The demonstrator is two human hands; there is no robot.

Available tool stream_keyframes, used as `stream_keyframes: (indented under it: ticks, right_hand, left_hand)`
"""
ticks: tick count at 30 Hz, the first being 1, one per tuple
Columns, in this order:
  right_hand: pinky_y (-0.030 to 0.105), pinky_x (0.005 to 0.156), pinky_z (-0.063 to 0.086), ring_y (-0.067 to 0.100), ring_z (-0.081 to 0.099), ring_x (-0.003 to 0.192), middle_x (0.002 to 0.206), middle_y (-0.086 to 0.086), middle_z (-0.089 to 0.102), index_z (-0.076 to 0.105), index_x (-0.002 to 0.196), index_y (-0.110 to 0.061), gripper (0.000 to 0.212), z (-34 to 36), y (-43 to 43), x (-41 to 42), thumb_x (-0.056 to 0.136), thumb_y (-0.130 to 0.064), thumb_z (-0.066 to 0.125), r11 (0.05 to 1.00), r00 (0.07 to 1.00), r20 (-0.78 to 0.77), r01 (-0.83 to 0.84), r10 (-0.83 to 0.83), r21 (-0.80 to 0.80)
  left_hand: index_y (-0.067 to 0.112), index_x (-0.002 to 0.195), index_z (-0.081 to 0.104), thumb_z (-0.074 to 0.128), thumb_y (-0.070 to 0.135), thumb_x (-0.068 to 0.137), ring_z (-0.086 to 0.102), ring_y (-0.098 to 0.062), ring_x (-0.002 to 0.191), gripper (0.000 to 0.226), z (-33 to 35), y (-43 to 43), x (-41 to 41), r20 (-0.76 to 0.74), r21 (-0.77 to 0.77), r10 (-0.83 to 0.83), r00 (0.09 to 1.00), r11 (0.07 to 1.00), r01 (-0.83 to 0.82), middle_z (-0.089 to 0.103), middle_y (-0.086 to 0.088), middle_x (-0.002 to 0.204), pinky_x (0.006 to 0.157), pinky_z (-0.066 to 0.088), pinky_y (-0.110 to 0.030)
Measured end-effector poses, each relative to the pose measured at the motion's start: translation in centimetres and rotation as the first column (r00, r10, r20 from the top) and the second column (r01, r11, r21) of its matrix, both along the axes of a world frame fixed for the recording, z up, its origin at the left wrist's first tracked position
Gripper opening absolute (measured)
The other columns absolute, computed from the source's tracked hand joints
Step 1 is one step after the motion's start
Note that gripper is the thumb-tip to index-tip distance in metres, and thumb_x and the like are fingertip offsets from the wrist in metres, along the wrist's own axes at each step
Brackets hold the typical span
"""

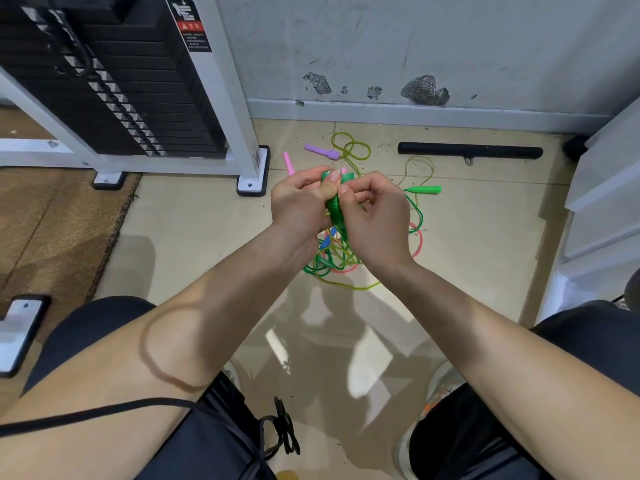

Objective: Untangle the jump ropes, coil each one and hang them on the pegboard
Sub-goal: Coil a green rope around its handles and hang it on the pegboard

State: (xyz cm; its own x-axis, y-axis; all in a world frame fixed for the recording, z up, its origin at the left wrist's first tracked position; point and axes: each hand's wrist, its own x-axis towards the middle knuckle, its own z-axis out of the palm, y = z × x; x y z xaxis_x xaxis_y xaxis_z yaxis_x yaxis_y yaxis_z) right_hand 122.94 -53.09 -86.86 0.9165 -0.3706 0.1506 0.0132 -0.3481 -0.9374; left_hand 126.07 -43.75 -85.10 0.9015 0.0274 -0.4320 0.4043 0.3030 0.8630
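Note:
Both hands meet above a tangle of jump ropes [337, 261] on the tiled floor. My left hand [298, 202] grips a bundle of green rope coils [335, 207], thumb pressed on its top. My right hand [375, 211] pinches the same green rope beside it. The green rope trails right to a green handle [424, 189] lying on the floor. A purple handle [321, 151] and a pink handle [289, 163] lie farther back, with a yellow-green rope [351, 147] looped near them. A pink rope [417, 242] curves under my right wrist. No pegboard is in view.
A weight-stack machine [114, 81] with a white frame stands at the back left, its foot [252, 183] close to the ropes. A black bar [469, 152] lies by the wall. White shelving [602, 202] is on the right, a brown mat [52, 230] on the left. A black cord [284, 431] crosses my lap.

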Motion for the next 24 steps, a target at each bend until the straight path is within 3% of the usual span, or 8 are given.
stream_keyframes:
  ticks: [4, 7, 11, 14, 17, 20, 22, 24]
  right_hand:
    - [0.010, 0.058, 0.035, -0.001, 0.055, 0.059, 0.060, -0.013, 0.058, 0.061, 0.077, -0.023, 0.016, 0.3, -0.4, 0.2, 0.090, -0.015, 0.067, 0.997, 0.999, 0.011, -0.039, 0.040, -0.066]
    - [0.022, 0.064, 0.045, 0.005, 0.058, 0.062, 0.064, -0.007, 0.062, 0.065, 0.077, -0.024, 0.014, 0.1, -0.9, 0.7, 0.089, -0.017, 0.068, 0.997, 0.997, -0.029, -0.066, 0.065, -0.029]
    - [0.038, 0.071, 0.057, 0.018, 0.066, 0.069, 0.068, 0.001, 0.067, 0.069, 0.078, -0.023, 0.009, -0.2, -1.7, 1.2, 0.087, -0.024, 0.069, 0.994, 0.989, -0.099, -0.106, 0.110, 0.041]
    - [0.036, 0.071, 0.056, 0.016, 0.064, 0.067, 0.064, -0.007, 0.064, 0.069, 0.076, -0.024, 0.009, -0.3, -1.7, 1.3, 0.086, -0.024, 0.068, 0.985, 0.981, -0.096, -0.163, 0.167, 0.047]
    - [0.030, 0.066, 0.051, 0.009, 0.060, 0.063, 0.064, -0.010, 0.063, 0.069, 0.077, -0.026, 0.007, -0.3, -2.0, 1.5, 0.084, -0.025, 0.068, 0.972, 0.963, -0.134, -0.223, 0.232, 0.080]
    - [0.022, 0.056, 0.043, 0.002, 0.054, 0.053, 0.067, -0.004, 0.063, 0.071, 0.092, -0.017, 0.007, -0.2, -2.7, 1.3, 0.093, -0.015, 0.065, 0.933, 0.917, -0.201, -0.310, 0.344, 0.184]
    - [0.022, 0.048, 0.038, 0.003, 0.048, 0.046, 0.068, 0.001, 0.063, 0.067, 0.097, -0.016, 0.006, -0.2, -3.3, 1.2, 0.095, -0.014, 0.062, 0.915, 0.897, -0.233, -0.318, 0.375, 0.249]
    - [0.022, 0.045, 0.034, 0.007, 0.042, 0.044, 0.064, 0.000, 0.059, 0.063, 0.088, -0.020, 0.008, -0.2, -4.5, 1.3, 0.096, -0.018, 0.063, 0.904, 0.884, -0.256, -0.319, 0.392, 0.285]
  left_hand:
    - [0.005, 0.117, 0.062, 0.067, 0.011, 0.095, 0.075, -0.024, 0.087, 0.023, 0.3, 0.4, 0.1, -0.034, -0.042, -0.079, 0.996, 0.996, 0.077, 0.074, -0.013, 0.107, 0.071, 0.062, -0.038]
    - [0.002, 0.113, 0.061, 0.057, 0.013, 0.101, 0.074, -0.028, 0.096, 0.016, 0.5, 0.8, 0.2, -0.071, -0.109, -0.206, 0.976, 0.974, 0.198, 0.073, -0.022, 0.111, 0.080, 0.062, -0.042]
    - [-0.004, 0.123, 0.058, 0.049, 0.018, 0.104, 0.075, -0.025, 0.096, 0.030, 0.9, 1.2, 0.5, -0.121, -0.167, -0.315, 0.941, 0.941, 0.293, 0.074, -0.020, 0.109, 0.075, 0.062, -0.042]
    - [0.002, 0.114, 0.064, 0.053, 0.026, 0.104, 0.075, -0.020, 0.095, 0.028, 0.9, 1.5, 0.7, -0.143, -0.156, -0.380, 0.914, 0.920, 0.358, 0.073, -0.016, 0.114, 0.079, 0.062, -0.040]
    - [0.001, 0.109, 0.065, 0.054, 0.020, 0.103, 0.072, -0.025, 0.106, 0.022, 0.4, 1.8, 1.0, -0.154, -0.165, -0.366, 0.918, 0.925, 0.341, 0.070, -0.019, 0.121, 0.080, 0.062, -0.041]
    - [-0.006, 0.128, 0.059, 0.057, 0.017, 0.101, 0.071, -0.025, 0.086, 0.035, 0.1, 2.1, 1.3, -0.182, -0.130, -0.317, 0.931, 0.946, 0.297, 0.067, -0.017, 0.115, 0.074, 0.063, -0.039]
    - [-0.005, 0.123, 0.061, 0.058, 0.016, 0.101, 0.069, -0.024, 0.077, 0.031, 0.0, 2.5, 1.6, -0.197, -0.101, -0.285, 0.938, 0.957, 0.270, 0.066, -0.015, 0.101, 0.074, 0.063, -0.040]
    - [0.001, 0.113, 0.063, 0.059, 0.017, 0.100, 0.070, -0.022, 0.077, 0.020, -0.1, 3.0, 2.1, -0.211, -0.069, -0.249, 0.945, 0.968, 0.240, 0.067, -0.009, 0.092, 0.075, 0.063, -0.041]
